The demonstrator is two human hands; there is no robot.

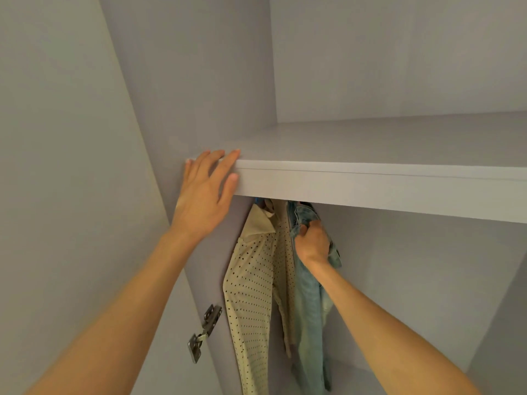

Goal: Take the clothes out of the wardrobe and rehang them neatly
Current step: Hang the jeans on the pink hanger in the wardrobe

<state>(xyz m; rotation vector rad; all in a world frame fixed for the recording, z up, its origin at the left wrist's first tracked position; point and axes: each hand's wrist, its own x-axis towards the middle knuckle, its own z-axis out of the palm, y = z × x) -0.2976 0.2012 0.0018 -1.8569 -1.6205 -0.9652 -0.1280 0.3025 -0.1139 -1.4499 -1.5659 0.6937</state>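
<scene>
A cream shirt with dark polka dots hangs under the wardrobe shelf, at the left end of the hanging space. Right beside it hangs a pair of light blue jeans. My right hand is closed on the top of the jeans, just below the shelf. My left hand lies flat with spread fingers against the shelf's left front corner and holds nothing. The rail and the hangers are hidden behind the shelf edge.
The grey wardrobe door stands open on the left, with a metal hinge low on its inner edge. The wardrobe's side wall closes the space on the right. To the right of the jeans I see only the back panel.
</scene>
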